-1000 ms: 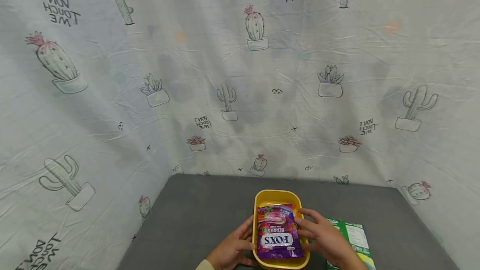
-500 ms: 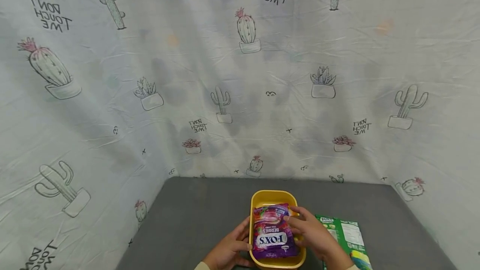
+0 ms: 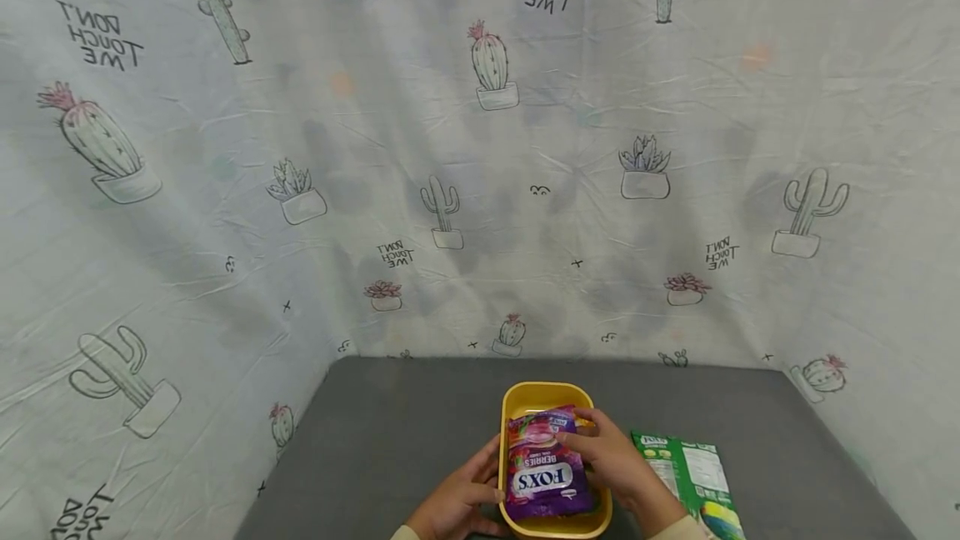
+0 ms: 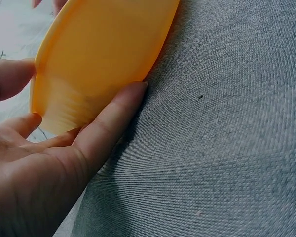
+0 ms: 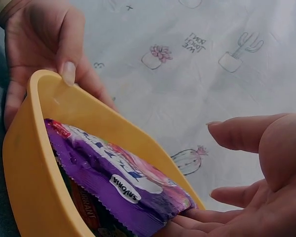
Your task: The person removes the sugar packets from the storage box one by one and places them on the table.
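Observation:
A yellow plastic tub stands on the dark grey table, a purple FOX'S Berries candy bag lying in it. My left hand holds the tub's left side; its thumb is at the rim, and the fingers lie along the outer wall. At the tub's right side, my right hand reaches over the rim. Its fingers touch the bag's right edge, while the right wrist view shows the thumb apart from the bag. Dark printed wrapping with the letters "CURRANT" shows under the bag.
A green candy bag lies flat on the table, right of the tub and partly behind my right forearm. Pale cloth printed with cacti hangs behind the table and along both sides.
My right hand has moved left, further over the tub. The purple bag has tilted slightly, with its right edge pushed left. My left hand keeps its hold on the tub.

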`<action>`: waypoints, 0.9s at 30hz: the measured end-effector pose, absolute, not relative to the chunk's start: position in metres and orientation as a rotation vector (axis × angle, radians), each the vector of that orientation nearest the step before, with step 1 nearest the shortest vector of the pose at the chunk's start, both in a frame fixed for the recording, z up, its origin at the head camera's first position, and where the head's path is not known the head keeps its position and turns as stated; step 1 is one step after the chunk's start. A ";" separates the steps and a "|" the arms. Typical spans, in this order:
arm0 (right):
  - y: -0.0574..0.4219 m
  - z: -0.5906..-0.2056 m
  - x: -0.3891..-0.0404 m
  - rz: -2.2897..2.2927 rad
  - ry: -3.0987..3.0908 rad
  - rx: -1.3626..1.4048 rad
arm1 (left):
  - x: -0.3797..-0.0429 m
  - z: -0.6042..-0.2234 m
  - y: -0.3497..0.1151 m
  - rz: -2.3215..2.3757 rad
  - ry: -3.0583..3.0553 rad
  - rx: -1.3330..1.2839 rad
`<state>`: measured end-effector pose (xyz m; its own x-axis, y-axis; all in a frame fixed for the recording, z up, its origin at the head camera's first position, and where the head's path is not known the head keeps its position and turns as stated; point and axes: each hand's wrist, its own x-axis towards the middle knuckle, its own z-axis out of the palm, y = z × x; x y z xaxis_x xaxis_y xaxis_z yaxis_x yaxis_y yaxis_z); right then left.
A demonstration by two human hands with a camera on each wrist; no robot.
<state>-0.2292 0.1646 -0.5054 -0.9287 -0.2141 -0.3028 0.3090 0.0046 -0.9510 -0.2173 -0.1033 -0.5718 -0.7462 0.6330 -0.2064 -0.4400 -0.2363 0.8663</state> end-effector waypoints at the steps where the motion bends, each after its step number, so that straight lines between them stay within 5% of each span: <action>1: 0.164 -0.506 -0.229 -1.984 1.932 0.103 | -0.217 -0.572 -0.103 2.026 1.336 0.245; 27: 0.153 -0.521 -0.239 -1.950 1.936 0.007 | -0.215 -0.568 -0.104 2.025 1.306 0.243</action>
<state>-0.2393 0.1530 -0.5206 -0.9235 -0.2686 -0.2739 0.2759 0.0310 -0.9607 -0.2148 -0.1040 -0.5678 -0.7346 0.6457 -0.2086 -0.4564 -0.2427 0.8560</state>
